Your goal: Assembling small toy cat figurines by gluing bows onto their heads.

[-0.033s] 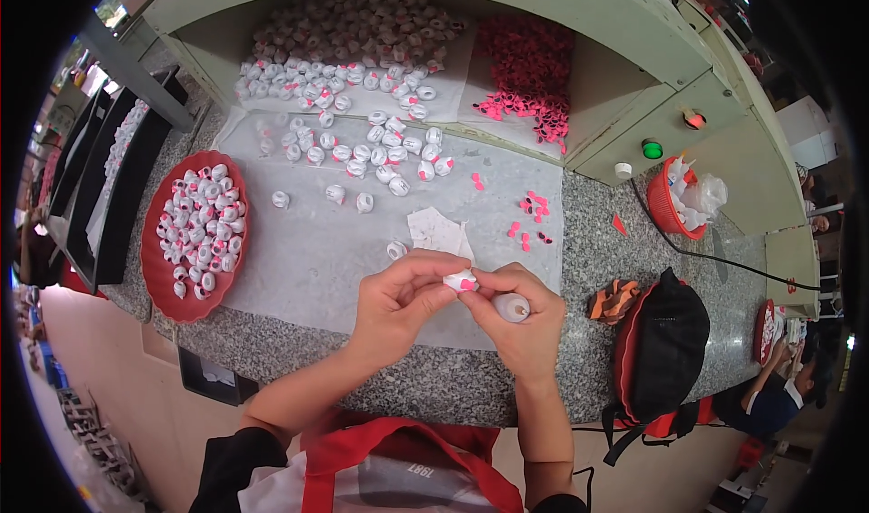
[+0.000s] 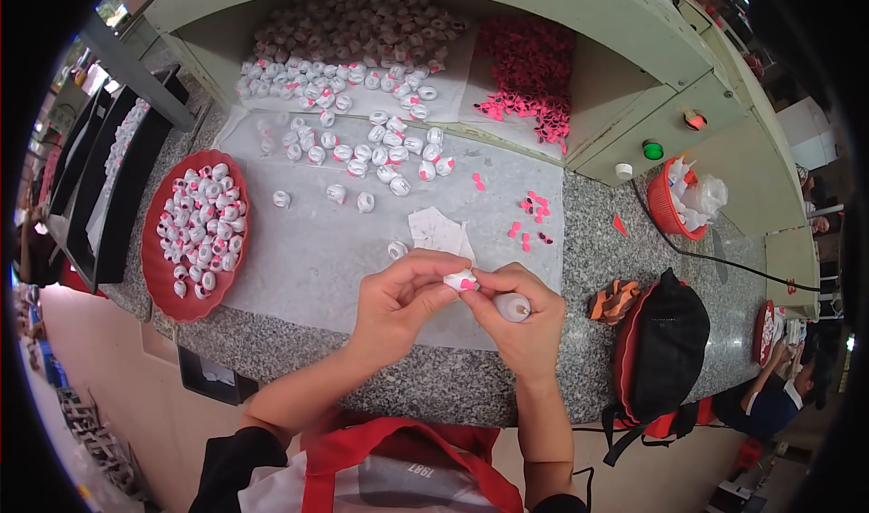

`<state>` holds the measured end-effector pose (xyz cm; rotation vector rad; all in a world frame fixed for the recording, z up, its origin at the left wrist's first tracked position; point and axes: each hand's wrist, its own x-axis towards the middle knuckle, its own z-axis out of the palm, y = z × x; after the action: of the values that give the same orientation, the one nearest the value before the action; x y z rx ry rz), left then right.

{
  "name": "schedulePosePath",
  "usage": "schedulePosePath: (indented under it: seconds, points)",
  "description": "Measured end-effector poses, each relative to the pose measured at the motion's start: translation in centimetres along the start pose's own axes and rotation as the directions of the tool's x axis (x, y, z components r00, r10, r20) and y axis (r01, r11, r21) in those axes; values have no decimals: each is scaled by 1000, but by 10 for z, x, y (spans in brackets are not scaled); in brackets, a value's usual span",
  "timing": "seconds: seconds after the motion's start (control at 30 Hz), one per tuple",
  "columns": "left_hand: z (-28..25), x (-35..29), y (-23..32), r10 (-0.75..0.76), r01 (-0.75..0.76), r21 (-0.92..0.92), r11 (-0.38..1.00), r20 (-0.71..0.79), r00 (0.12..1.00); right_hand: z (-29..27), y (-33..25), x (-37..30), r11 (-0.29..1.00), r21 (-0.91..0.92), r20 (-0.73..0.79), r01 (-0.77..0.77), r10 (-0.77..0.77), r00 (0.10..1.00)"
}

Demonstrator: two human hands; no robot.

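Note:
Between my two hands is a small rounded white piece with a bright pink patch [image 2: 465, 284]. My left hand [image 2: 391, 303] pinches it from the left with thumb and fingertips. From the right, the fingertips of my right hand [image 2: 525, 327] press on the same piece. That hand also keeps a small translucent bottle [image 2: 514, 308] tucked in it, its tip facing up. Just beyond my left fingers lies another white piece [image 2: 396, 250], beside a torn scrap of white paper [image 2: 438, 231]. Small pink bow-shaped pieces [image 2: 534, 205] are scattered on the sheet at the right.
A red scalloped tray [image 2: 156, 273] of white pieces stands left. White pieces [image 2: 362, 70] and pink ones [image 2: 525, 61] are heaped on the shelf ahead. To the right are a red basket [image 2: 665, 210], a black cable [image 2: 724, 262], a patterned cloth [image 2: 615, 301] and a black bag [image 2: 665, 350].

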<state>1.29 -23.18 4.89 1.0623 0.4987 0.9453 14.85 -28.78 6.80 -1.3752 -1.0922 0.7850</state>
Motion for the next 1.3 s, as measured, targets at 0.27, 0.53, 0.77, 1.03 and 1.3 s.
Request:
schedulePosePath:
  seconds: [0.27, 0.53, 0.77, 1.03, 1.3]
  points:
    - [-2, -2, 0, -99, 97, -75, 992, -36, 994, 7, 0, -1, 997, -7, -16, -80, 80, 997]
    - [-12, 4, -7, -360, 310, -396, 865, -57, 931, 5, 1, 6, 997, 41, 40, 61, -63, 997]
    - [-5, 0, 8, -113, 109, 51, 993, 87, 990, -9, 16, 5, 965, 262, 100, -6, -21, 995]
    - [-3, -2, 10, -92, 86, 78, 993, 81, 992, -4, 13, 2, 912, 366, 139, -184, 142, 980]
    - [-5, 0, 9, -149, 147, 35, 988, 44, 988, -1, 11, 1, 895, 413, 100, -168, 139, 985]
